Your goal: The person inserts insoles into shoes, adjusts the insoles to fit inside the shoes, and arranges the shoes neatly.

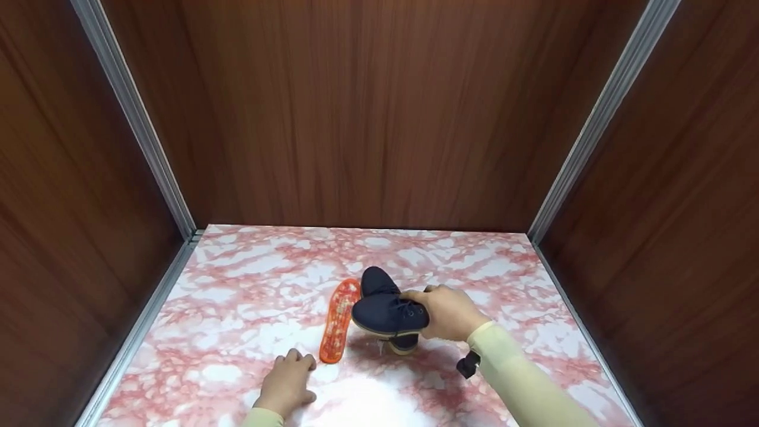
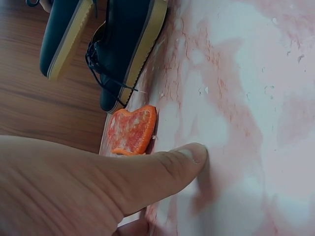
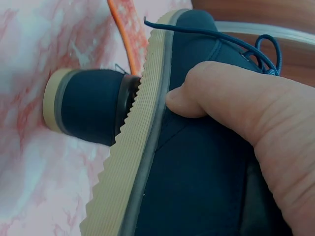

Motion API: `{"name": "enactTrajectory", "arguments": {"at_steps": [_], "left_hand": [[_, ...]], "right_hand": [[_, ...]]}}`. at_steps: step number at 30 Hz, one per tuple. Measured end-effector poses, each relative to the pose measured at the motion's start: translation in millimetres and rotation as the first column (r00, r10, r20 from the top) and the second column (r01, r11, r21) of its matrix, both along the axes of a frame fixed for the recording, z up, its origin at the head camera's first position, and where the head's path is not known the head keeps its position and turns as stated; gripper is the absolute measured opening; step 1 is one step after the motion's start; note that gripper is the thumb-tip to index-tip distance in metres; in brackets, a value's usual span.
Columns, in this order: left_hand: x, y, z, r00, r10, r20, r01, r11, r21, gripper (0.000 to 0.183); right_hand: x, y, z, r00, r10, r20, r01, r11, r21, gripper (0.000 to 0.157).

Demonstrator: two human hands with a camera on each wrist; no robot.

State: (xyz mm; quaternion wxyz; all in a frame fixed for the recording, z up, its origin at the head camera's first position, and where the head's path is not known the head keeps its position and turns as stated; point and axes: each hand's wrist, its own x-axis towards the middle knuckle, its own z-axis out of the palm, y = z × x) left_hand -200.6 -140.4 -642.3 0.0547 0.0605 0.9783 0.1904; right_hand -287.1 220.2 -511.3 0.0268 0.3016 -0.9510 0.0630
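Note:
My right hand [image 1: 453, 311] grips a navy lace-up shoe [image 1: 388, 314] with a tan ridged sole, its toe turned to the left. In the right wrist view the thumb presses the shoe's side just above the sole. Below it, a matching shoe [image 1: 376, 281] stands on the table, partly hidden by the held one. An orange-rimmed, see-through insole [image 1: 339, 323] lies flat just left of the shoes. My left hand [image 1: 286, 382] is low over the table, near the insole's lower end, holding nothing; its thumb [image 2: 167, 169] is stretched out.
The table top [image 1: 237, 332] has a red and white marbled pattern. Brown wood-look panels [image 1: 356, 118] wall it in at the back and both sides, with metal rails [image 1: 136, 112] at the corners. A small black object [image 1: 468, 365] is at the right sleeve's cuff.

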Motion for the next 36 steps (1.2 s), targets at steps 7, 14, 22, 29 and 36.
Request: {"name": "enactTrajectory", "arguments": {"at_steps": [7,14,22,29,36], "left_hand": [[-0.4,-1,-0.5,1.0,-0.008,0.021,0.008,1.0,0.003,0.052],[-1.1,-2,-1.9,0.999,-0.024,0.029,0.023,1.0,0.019,0.053],[-0.5,-2,-0.3,0.999,-0.021,0.037,0.02,0.999,0.029,0.053],[-3.2,-2,0.4,0.998,-0.014,0.056,0.012,0.999,0.032,0.052],[-3.6,-3,0.1,0.997,-0.017,0.074,0.014,0.999,0.037,0.051]], "right_hand": [[-7.3,8,2.3,1.0,-0.019,-0.001,0.019,1.0,0.019,0.083],[-15.0,15,5.4,0.998,-0.059,0.031,0.058,0.998,0.024,0.088],[-25.5,25,3.8,0.994,-0.101,0.043,0.1,0.994,0.042,0.083],[-35.3,37,7.1,0.986,-0.144,0.083,0.141,0.989,0.045,0.086],[-46.9,48,10.8,0.988,-0.125,0.089,0.122,0.992,0.044,0.086]]}}
